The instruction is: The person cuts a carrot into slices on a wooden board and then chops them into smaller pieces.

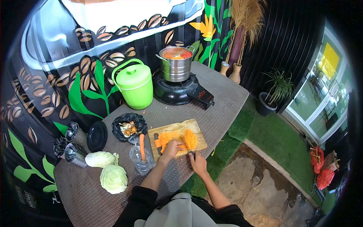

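Note:
A wooden cutting board (pixel 200 137) lies near the table's front edge. My right hand (pixel 198 164) is closed around the dark handle of a knife (pixel 193 153) at the board's near edge; most of the blade is hidden. My left hand (pixel 173 148) presses with bent fingers on carrot pieces (pixel 180 148) beside the knife. A heap of finely diced carrot (pixel 190 139) sits on the board's right half. Flat carrot slices (pixel 166 138) spread over the left half. Left of the board, a whole carrot (pixel 142 147) rests on a clear plastic bag (pixel 140 162).
Behind stand a steel pot (pixel 175 68) on a black portable stove (pixel 174 90) and a green lidded bucket (pixel 135 86). A black bag of peelings (pixel 129 126), a cabbage (pixel 114 179), a napa cabbage (pixel 100 159), black plates (pixel 97 136) and metal cups (pixel 75 154) occupy the left side.

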`<state>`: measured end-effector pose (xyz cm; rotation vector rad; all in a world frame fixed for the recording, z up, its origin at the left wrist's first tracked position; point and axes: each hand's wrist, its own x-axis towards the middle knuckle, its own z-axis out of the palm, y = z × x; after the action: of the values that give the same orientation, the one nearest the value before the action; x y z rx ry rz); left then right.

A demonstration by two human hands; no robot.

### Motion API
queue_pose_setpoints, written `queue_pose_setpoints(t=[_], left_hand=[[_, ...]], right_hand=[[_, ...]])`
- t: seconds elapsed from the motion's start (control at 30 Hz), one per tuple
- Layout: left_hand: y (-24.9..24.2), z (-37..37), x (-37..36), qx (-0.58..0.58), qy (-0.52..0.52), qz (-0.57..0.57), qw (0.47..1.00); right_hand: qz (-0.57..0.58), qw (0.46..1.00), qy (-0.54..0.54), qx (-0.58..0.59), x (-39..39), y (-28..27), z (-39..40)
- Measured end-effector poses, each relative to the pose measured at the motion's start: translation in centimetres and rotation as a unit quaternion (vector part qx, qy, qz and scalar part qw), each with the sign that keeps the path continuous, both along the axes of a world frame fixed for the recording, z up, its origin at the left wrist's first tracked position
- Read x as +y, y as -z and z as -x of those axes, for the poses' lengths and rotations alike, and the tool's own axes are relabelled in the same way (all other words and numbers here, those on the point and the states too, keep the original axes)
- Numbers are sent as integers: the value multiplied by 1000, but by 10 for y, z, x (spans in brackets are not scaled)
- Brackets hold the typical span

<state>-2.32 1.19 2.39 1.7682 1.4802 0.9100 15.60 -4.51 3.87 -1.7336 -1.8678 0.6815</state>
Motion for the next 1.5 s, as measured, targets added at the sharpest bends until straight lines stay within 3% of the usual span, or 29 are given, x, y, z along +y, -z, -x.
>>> queue_pose_setpoints(t=[0.1, 0.2, 0.3, 0.67, 0.83, 1.0, 1.1, 1.23, 1.33, 1.5], left_hand=[[7, 4, -4, 47, -22, -93, 994], [-6, 0, -23, 80, -97, -70, 989], [13, 0, -27, 67, -111, -80, 988], [32, -5, -6, 62, -97, -81, 990], [12, -7, -17, 74, -63, -38, 995], [11, -9, -22, 100, -78, -119, 985], [12, -9, -19, 14, -105, -37, 994], [2, -10, -20, 17, -109, -23, 994], [11, -9, -18, -6, -113, -48, 992], [16, -5, -20, 70, -54, -188, 978]], right_hand=[[1, 1000, -11, -1, 3, 5, 0], [10, 999, -29, -20, 5, 10, 0], [4, 999, -30, -14, 6, 12, 1], [-6, 998, -44, -51, 11, 10, 0], [8, 999, -38, -35, 11, 10, 2], [2, 999, -38, -28, 9, 10, 2], [-8, 999, -45, -23, 9, 9, 1], [22, 999, -49, -8, 14, 1, 2], [28, 996, -50, -64, 15, -6, 6], [28, 986, -69, -152, 16, -9, 16]])
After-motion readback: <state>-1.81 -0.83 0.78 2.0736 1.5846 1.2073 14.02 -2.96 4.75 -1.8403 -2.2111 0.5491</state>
